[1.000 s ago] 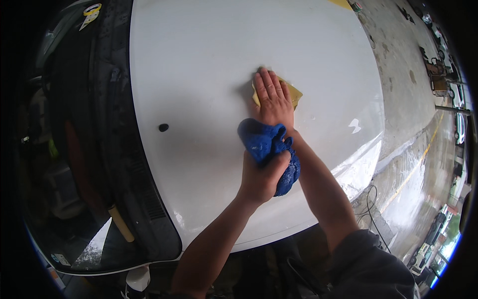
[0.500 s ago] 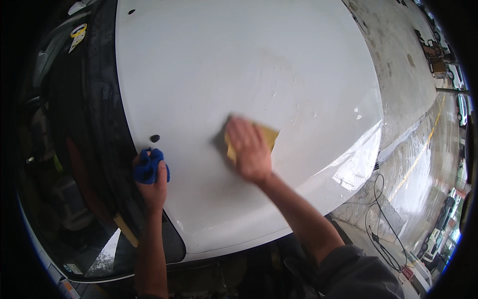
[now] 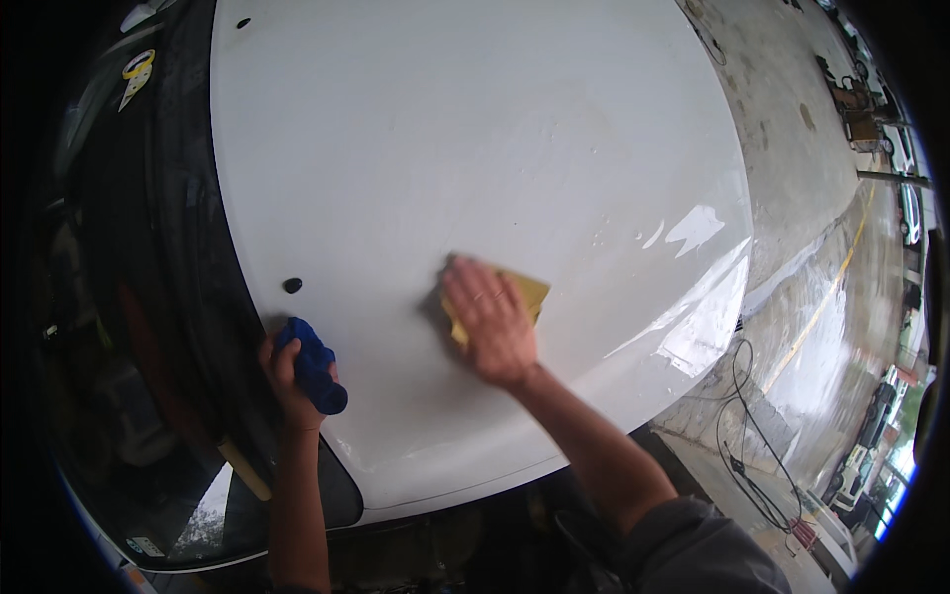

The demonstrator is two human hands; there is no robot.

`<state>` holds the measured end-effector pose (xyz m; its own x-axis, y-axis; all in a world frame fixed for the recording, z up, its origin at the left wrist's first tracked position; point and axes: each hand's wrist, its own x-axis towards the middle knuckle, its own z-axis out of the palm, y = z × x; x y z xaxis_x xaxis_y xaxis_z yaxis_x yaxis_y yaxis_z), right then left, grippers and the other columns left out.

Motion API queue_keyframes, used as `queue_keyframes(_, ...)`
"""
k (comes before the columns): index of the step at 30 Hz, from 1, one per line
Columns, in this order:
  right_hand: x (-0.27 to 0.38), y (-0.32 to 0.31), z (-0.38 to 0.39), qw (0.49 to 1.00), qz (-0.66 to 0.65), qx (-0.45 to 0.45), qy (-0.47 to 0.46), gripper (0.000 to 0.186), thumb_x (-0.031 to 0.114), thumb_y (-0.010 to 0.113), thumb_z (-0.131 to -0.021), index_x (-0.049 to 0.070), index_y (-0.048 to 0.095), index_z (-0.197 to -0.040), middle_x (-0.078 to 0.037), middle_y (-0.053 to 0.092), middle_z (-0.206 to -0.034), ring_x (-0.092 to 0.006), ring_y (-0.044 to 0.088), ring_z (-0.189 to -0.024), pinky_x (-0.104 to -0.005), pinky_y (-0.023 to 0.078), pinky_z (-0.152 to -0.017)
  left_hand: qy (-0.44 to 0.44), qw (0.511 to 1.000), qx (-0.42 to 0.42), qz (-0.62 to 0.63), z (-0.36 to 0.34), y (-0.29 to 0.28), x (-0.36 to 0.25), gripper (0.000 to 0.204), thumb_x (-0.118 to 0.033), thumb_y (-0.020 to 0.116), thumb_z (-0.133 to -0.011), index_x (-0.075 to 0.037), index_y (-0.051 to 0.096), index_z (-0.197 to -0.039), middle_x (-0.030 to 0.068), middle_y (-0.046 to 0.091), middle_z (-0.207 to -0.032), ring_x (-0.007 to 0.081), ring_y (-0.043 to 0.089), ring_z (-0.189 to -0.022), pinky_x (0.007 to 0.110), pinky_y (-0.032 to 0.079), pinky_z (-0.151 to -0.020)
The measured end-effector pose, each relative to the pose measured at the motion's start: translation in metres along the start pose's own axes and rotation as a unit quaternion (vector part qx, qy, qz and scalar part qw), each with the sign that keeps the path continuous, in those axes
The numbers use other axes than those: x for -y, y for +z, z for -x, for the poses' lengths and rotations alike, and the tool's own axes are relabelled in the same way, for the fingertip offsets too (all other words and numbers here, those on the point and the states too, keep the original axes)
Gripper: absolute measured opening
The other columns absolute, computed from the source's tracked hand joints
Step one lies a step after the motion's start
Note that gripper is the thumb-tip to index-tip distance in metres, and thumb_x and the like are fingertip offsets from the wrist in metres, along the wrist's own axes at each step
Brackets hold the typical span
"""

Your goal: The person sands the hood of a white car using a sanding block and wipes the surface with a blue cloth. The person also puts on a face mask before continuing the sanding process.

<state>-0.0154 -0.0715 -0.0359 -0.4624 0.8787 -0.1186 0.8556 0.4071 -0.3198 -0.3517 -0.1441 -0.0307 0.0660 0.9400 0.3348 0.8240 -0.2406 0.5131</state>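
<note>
My right hand [image 3: 495, 332] lies flat over a folded yellow sheet of sandpaper [image 3: 526, 291], pressing it against the white car hood [image 3: 396, 148]. The sheet's far and right corners stick out beyond my fingers; the rest is covered by the hand. Slight blur surrounds the fingertips. At the hood's left edge, close to the windshield, my left hand [image 3: 286, 378] is closed around a bunched blue cloth [image 3: 313, 364]. Part of the cloth hangs out past the thumb side, over the hood.
Black washer nozzles [image 3: 293, 285] sit along the hood's left side. On the dark windshield lie a roll of yellow tape [image 3: 139, 65] and a wooden strip [image 3: 243, 469]. A black cable [image 3: 744, 436] coils on the concrete floor at right. Small water drops dot the hood.
My right hand and the sandpaper have slid slightly toward me over the hood. The blue cloth has turned in my left hand, and its lower end now reaches nearer to me. The view has shifted a little.
</note>
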Motion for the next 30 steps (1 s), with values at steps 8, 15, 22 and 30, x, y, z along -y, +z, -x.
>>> queue_keyframes(8,-0.088,-0.012,-0.080,0.936,0.002,-0.225,0.271,0.067,0.031,0.054,-0.099,0.004,0.038,-0.159,-0.014,0.034,-0.168,-0.0331,0.028,-0.156,-0.0489,0.022,-0.126,0.016,0.998,0.017,-0.052,-0.008,0.004,0.000,0.066,-0.042,0.073,-0.094,-0.014,0.043,-0.146,0.0258,0.041,-0.147,0.0422,0.049,-0.130,0.053,0.047,-0.105)
queue_keyframes(15,-0.073,-0.025,-0.062,0.961,-0.038,-0.161,0.223,0.072,0.026,0.065,-0.094,0.005,0.040,-0.158,-0.015,0.036,-0.166,-0.0350,0.030,-0.155,-0.0498,0.026,-0.124,0.000,0.999,0.012,-0.041,0.002,0.001,0.000,0.065,-0.042,0.073,-0.094,-0.012,0.044,-0.145,0.0260,0.043,-0.146,0.0422,0.052,-0.127,0.054,0.048,-0.103)
queue_keyframes(22,0.021,0.008,-0.065,0.969,0.005,-0.033,0.247,0.082,0.039,0.061,-0.093,0.007,0.031,-0.163,-0.013,0.025,-0.172,-0.0341,0.023,-0.158,-0.0495,0.015,-0.129,0.024,0.998,0.025,-0.046,-0.005,0.006,0.003,0.065,-0.041,0.074,-0.092,-0.011,0.047,-0.143,0.0275,0.043,-0.146,0.0438,0.051,-0.127,0.055,0.045,-0.105)
queue_keyframes(30,-0.154,-0.032,-0.084,0.881,0.054,-0.263,0.390,0.068,0.028,0.059,-0.099,0.002,0.038,-0.158,-0.018,0.035,-0.166,-0.0360,0.030,-0.154,-0.0507,0.024,-0.125,0.016,0.998,0.024,-0.057,-0.002,0.010,0.003,0.065,-0.043,0.072,-0.095,-0.010,0.046,-0.145,0.0266,0.039,-0.150,0.0429,0.049,-0.131,0.054,0.047,-0.105)
